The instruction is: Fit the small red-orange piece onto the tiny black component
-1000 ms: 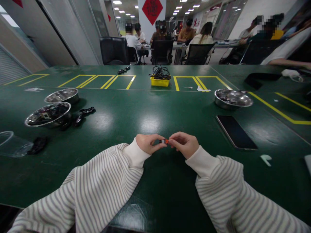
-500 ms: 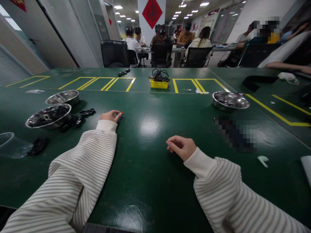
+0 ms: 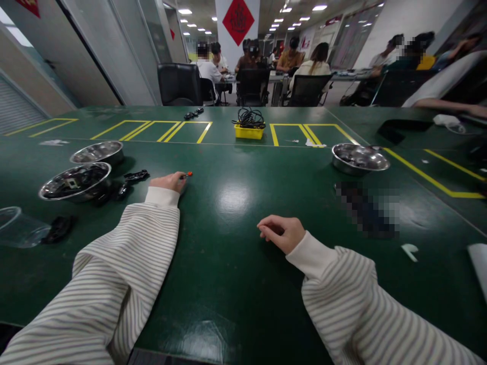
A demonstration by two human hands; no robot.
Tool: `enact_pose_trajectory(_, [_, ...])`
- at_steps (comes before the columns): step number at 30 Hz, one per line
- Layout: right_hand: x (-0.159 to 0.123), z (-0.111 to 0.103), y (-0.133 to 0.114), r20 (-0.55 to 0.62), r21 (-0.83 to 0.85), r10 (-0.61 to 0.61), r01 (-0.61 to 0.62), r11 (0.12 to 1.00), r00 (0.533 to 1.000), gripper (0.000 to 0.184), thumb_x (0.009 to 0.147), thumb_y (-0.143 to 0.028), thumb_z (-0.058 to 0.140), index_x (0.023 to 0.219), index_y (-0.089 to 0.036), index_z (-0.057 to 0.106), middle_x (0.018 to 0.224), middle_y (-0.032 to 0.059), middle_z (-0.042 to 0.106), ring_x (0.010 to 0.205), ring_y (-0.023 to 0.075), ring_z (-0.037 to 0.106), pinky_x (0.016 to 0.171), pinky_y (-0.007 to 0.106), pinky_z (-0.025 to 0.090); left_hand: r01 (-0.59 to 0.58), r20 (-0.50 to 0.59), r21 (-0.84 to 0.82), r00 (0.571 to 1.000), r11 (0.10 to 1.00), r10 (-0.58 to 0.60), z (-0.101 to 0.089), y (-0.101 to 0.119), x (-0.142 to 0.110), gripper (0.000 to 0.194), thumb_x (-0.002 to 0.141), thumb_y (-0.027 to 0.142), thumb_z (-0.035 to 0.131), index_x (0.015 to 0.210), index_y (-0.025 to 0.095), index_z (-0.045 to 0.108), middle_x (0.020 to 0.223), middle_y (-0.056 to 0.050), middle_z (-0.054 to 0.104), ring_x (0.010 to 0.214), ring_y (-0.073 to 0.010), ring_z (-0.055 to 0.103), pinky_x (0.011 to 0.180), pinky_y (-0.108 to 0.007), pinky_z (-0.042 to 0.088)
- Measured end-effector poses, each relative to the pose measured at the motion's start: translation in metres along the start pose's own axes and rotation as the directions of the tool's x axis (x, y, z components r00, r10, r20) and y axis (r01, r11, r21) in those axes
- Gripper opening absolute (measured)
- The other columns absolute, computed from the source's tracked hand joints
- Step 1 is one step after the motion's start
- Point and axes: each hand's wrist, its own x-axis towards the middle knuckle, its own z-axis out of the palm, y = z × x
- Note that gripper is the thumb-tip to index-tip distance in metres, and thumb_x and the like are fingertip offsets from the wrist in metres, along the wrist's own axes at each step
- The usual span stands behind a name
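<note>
Pinched in the fingers of my left hand (image 3: pixel 169 181) is a small dark piece with an orange-red tip (image 3: pixel 189 174); its exact kind is too small to tell. That hand is just above the green table (image 3: pixel 228 263), to the right of some black plastic-looking parts (image 3: pixel 137 175). My right hand (image 3: pixel 283 233) rests on the table nearer to me, its fingers curled and the thumb against them. Nothing shows at its fingertips. Left of my left hand, a metal bowl (image 3: pixel 45 194) holds several black parts.
Another metal bowl (image 3: pixel 97 147) sits behind it. A clear plastic cup (image 3: pixel 23 228) lies at far left. Farther off is a yellow tray (image 3: pixel 249 133) with black cables (image 3: pixel 249 117). To the right are a metal bowl (image 3: pixel 352 167), a blurred-out dark object (image 3: pixel 367 210) and a white piece (image 3: pixel 410 251).
My left hand has shifted slightly left and turned, so more of the orange-tipped piece shows. The right hand has barely moved.
</note>
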Motion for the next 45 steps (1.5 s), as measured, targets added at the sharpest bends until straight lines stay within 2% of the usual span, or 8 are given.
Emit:
enact_pose_trajectory(5, [0.000, -0.002, -0.001, -0.075, -0.038, 0.006, -0.009, 0.999, 0.997, 0.016, 0.073, -0.027, 0.050, 0.075, -0.014, 0.060, 0.061, 0.0040, 0.064, 0.050, 0.0122, 0.058, 0.047, 0.022, 0.047, -0.173, -0.081, -0.410, 0.985, 0.895, 0.154, 0.002, 0.042, -0.036, 0.038, 0.072, 0.044, 0.043, 0.090, 0.017, 0.060, 0.048, 0.002, 0.049, 0.043, -0.0081, 0.043, 0.044, -0.018, 0.027])
enact_pose_trajectory(13, [0.003, -0.003, 0.006, -0.250, 0.029, 0.084, -0.079, 0.996, 0.965, 0.018, 0.072, -0.030, 0.051, 0.074, -0.014, 0.060, 0.060, 0.0044, 0.063, 0.047, 0.0128, 0.057, 0.046, 0.024, 0.047, -0.521, -0.015, -0.587, 0.773, 0.620, 0.635, -0.005, 0.115, -0.103, 0.028, 0.068, 0.042, 0.049, 0.084, 0.022, 0.062, 0.040, 0.007, 0.039, 0.036, -0.0037, 0.035, 0.040, -0.016, 0.023])
enact_pose_trajectory(17, [0.002, -0.003, 0.005, -0.213, 0.040, 0.092, -0.086, 0.996, 0.973, 0.019, 0.072, -0.032, 0.051, 0.074, -0.015, 0.059, 0.060, 0.0047, 0.063, 0.046, 0.0131, 0.057, 0.046, 0.025, 0.047, -0.486, -0.073, -0.596, 0.825, 0.639, 0.560, 0.002, 0.099, -0.080, 0.038, 0.064, 0.050, 0.052, 0.085, 0.020, 0.061, 0.040, 0.007, 0.037, 0.037, -0.0041, 0.033, 0.041, -0.017, 0.024])
enact_pose_trajectory(21, [0.001, -0.004, 0.004, -0.184, 0.077, 0.096, -0.083, 0.994, 0.978, 0.020, 0.072, -0.034, 0.051, 0.074, -0.015, 0.059, 0.059, 0.0043, 0.062, 0.046, 0.0125, 0.056, 0.046, 0.025, 0.048, -0.186, -0.152, -0.483, 0.980, 0.855, 0.128, 0.021, 0.054, -0.022, 0.040, 0.068, 0.049, 0.049, 0.088, 0.017, 0.060, 0.048, 0.004, 0.041, 0.043, -0.0044, 0.036, 0.046, -0.020, 0.025])
enact_pose_trajectory(28, [0.001, -0.003, 0.007, -0.152, 0.107, 0.085, -0.069, 0.992, 0.985, 0.020, 0.073, -0.034, 0.051, 0.074, -0.016, 0.059, 0.058, 0.0033, 0.061, 0.046, 0.0120, 0.056, 0.046, 0.024, 0.047, 0.151, -0.064, -0.368, 0.980, 0.918, -0.187, 0.039, -0.002, 0.039, 0.036, 0.059, 0.051, 0.056, 0.079, 0.022, 0.063, 0.056, -0.004, 0.053, 0.055, -0.0153, 0.045, 0.048, -0.027, 0.026])
enact_pose_trajectory(35, [0.002, -0.003, 0.007, -0.138, 0.118, 0.094, -0.078, 0.990, 0.986, 0.021, 0.073, -0.034, 0.051, 0.074, -0.015, 0.059, 0.059, 0.0035, 0.061, 0.046, 0.0116, 0.055, 0.046, 0.024, 0.046, -0.127, -0.242, -0.530, 0.970, 0.838, -0.006, 0.026, 0.013, 0.020, 0.047, 0.067, 0.055, 0.044, 0.077, 0.013, 0.064, 0.048, 0.005, 0.039, 0.046, -0.0028, 0.034, 0.049, -0.021, 0.021])
enact_pose_trajectory(41, [0.005, -0.001, 0.006, -0.016, 0.399, 0.185, -0.164, 0.902, 0.983, 0.029, 0.073, -0.037, 0.050, 0.089, -0.014, 0.058, 0.072, 0.0052, 0.062, 0.052, 0.0095, 0.054, 0.042, 0.020, 0.041, -0.315, -0.262, -0.669, 0.947, 0.673, 0.183, 0.009, 0.076, -0.041, 0.038, 0.067, 0.049, 0.051, 0.083, 0.015, 0.060, 0.039, 0.009, 0.020, 0.037, -0.0038, 0.019, 0.040, -0.018, 0.021])
enact_pose_trajectory(45, [0.005, 0.005, 0.004, 0.128, 0.671, 0.223, -0.250, 0.698, 0.966, 0.037, 0.065, -0.043, 0.057, 0.090, -0.015, 0.059, 0.069, 0.0038, 0.061, 0.051, 0.0086, 0.053, 0.039, 0.018, 0.038, -0.547, -0.380, -0.759, 0.813, 0.354, 0.442, -0.007, 0.113, -0.092, 0.030, 0.069, 0.043, 0.052, 0.081, 0.016, 0.059, 0.038, 0.010, 0.018, 0.034, -0.0032, 0.019, 0.037, -0.016, 0.022])
